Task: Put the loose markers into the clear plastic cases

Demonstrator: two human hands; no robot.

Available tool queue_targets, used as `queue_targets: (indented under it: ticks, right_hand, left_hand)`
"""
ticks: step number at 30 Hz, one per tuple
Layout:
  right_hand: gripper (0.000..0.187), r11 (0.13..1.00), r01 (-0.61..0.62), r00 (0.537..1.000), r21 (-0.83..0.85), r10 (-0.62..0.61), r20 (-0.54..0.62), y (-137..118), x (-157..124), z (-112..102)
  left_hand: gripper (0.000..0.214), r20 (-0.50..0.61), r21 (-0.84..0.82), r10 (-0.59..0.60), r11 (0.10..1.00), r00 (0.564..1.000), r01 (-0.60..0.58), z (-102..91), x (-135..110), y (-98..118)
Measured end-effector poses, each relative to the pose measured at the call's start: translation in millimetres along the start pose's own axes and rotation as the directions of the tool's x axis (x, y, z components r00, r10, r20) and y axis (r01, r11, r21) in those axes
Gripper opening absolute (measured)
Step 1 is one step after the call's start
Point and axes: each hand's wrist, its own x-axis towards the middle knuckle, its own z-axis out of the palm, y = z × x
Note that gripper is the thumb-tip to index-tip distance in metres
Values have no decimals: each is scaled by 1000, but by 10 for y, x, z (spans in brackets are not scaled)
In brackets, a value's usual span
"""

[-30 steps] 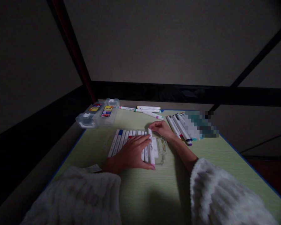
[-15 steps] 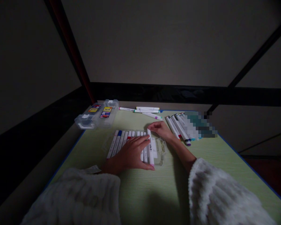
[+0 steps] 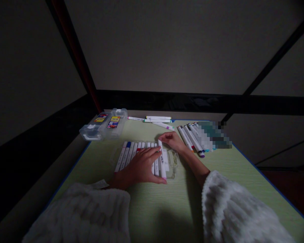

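A white marker [image 3: 163, 166] with a pinkish near end lies at the right end of a row of white markers [image 3: 122, 158] in a clear plastic case [image 3: 174, 167]. My left hand [image 3: 143, 165] spreads over the row, fingers stretched out; its fingertips touch this marker partway along and its thumb rests by the pinkish end. The palm hides part of the row. My right hand [image 3: 172, 139] is closed in a pinch at the marker's far end, thumb and fingers together.
Closed clear cases [image 3: 116, 130] with colourful labels stand at the back left. Several loose markers [image 3: 158, 119] lie along the far edge. More markers [image 3: 192, 136] lie to the right beside a pixelated patch. The green table [image 3: 152, 212] has a blue edge; a wall rises behind.
The view has shifted slightly. Both hands stay in almost the same place on the marker, and nothing is visibly taken up or let go.
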Motion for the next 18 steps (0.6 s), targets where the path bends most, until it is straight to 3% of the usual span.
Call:
queue_targets:
  ticks: [18]
  right_hand:
    - [20,1000,7,1000,4,-7,3,-2,-4,0]
  left_hand:
    - [87,2,-6,8,1000,1000,-8,9,-10,-4]
